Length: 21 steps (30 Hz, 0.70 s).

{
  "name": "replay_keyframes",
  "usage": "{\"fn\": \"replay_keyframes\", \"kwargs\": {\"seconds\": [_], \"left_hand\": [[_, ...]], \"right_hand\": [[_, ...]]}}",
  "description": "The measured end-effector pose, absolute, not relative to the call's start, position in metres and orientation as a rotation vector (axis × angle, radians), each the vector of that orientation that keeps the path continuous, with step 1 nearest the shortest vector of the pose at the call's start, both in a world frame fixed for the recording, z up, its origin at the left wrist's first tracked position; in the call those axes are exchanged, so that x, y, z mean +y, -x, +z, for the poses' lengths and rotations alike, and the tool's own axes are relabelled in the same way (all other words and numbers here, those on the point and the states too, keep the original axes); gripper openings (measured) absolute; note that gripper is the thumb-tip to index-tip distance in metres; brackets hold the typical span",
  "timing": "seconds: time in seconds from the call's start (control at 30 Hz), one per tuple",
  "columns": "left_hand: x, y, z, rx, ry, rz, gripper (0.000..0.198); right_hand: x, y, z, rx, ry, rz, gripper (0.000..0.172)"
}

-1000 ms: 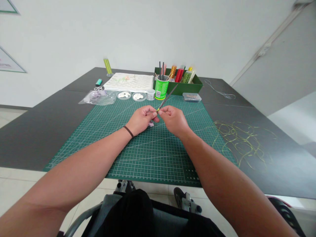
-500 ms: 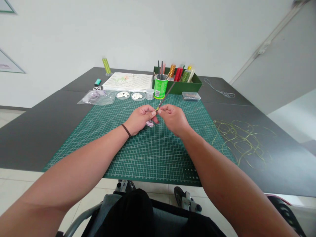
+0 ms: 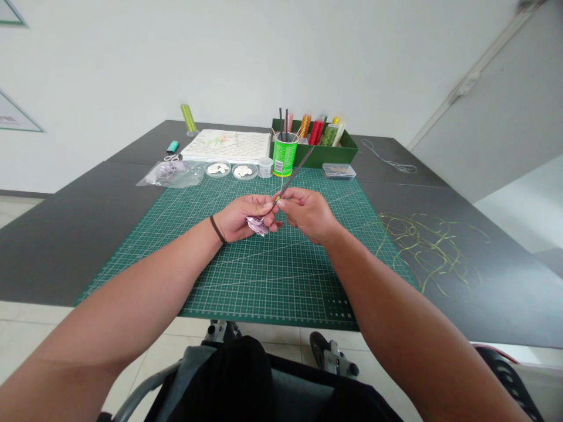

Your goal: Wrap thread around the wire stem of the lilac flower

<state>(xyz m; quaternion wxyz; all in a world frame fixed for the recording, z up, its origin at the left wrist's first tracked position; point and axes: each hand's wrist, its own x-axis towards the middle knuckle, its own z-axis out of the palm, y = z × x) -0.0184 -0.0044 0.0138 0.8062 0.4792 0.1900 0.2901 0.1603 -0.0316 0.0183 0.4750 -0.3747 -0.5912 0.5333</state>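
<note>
My left hand (image 3: pixel 244 220) and right hand (image 3: pixel 308 214) pinch a thin dark stick (image 3: pixel 295 174), its lower end hidden in my grip. Lilac petals (image 3: pixel 258 226) stick out below my left hand, partly covered.

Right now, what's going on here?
A person is working with bare hands above a green cutting mat. The left hand and right hand pinch the lower end of a slender dark tool, which points up and away. A cluster of pale lilac petals sits just below the left hand's fingers. Beyond the mat stand a green can and a green tray.
</note>
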Motion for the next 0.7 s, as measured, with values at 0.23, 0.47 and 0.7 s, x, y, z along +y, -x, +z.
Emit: {"fn": "replay_keyframes", "kwargs": {"seconds": [0.23,0.47,0.7], "left_hand": [[0.000,0.012,0.002,0.616,-1.242,0.789,0.034],[-0.008,0.007,0.008,1.075,-1.861,0.943,0.022],[-0.012,0.005,0.016,1.174,-1.938,0.946,0.017]], "right_hand": [[-0.026,-0.162,0.013,-1.477,1.095,1.093,0.021],[-0.028,-0.160,0.017,-1.611,1.346,0.753,0.010],[-0.031,-0.155,0.019,-1.627,1.423,0.676,0.010]]}}
